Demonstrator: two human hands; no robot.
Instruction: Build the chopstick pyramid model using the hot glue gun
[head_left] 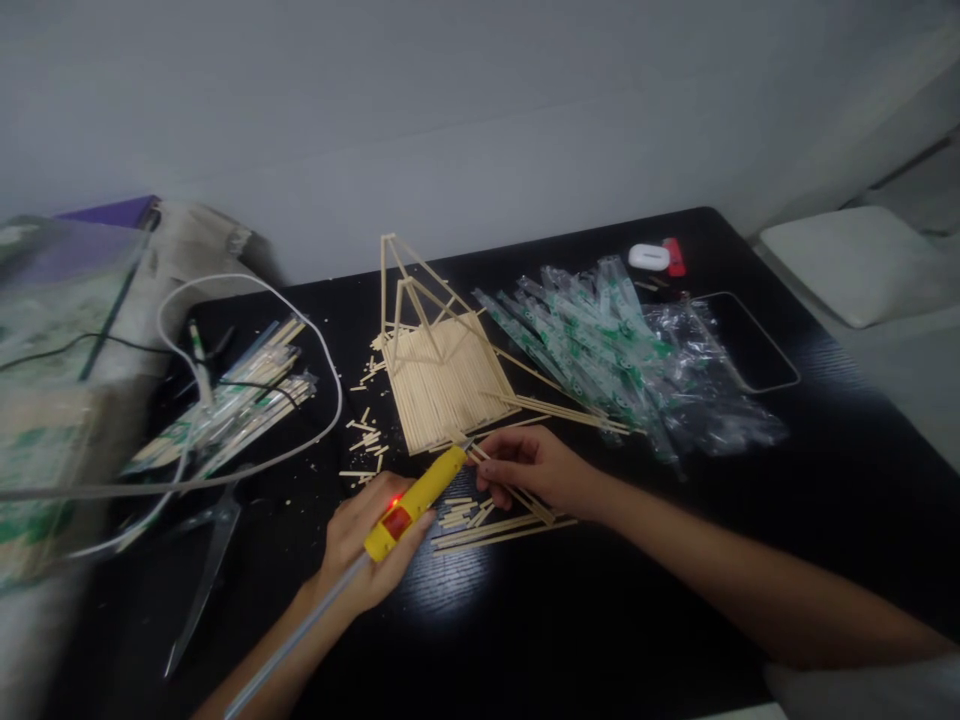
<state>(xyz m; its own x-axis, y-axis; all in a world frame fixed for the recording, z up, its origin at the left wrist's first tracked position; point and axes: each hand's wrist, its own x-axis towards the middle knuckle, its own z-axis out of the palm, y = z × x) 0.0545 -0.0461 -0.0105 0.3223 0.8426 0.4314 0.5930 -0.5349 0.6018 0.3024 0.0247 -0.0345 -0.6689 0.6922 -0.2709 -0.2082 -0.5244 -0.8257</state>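
My left hand (369,545) is closed around a yellow glue gun (417,497) with a red light on its side; its nozzle points up and right. A clear glue stick sticks out behind it along my forearm. My right hand (529,467) pinches a thin wooden stick (517,492) whose upper end meets the gun's nozzle. Just beyond both hands stands a model made of wooden sticks (442,375): a flat slatted base with a peaked frame rising at its far left. Loose sticks (495,530) lie on the black table under my right hand.
Empty clear-and-green chopstick wrappers (600,345) are heaped right of the model. Wrapped chopsticks (232,405), a white cable (247,290) and scissors (206,570) lie at the left, beside blurred boxes (52,400). A white case (649,256) and a red item sit at the far edge.
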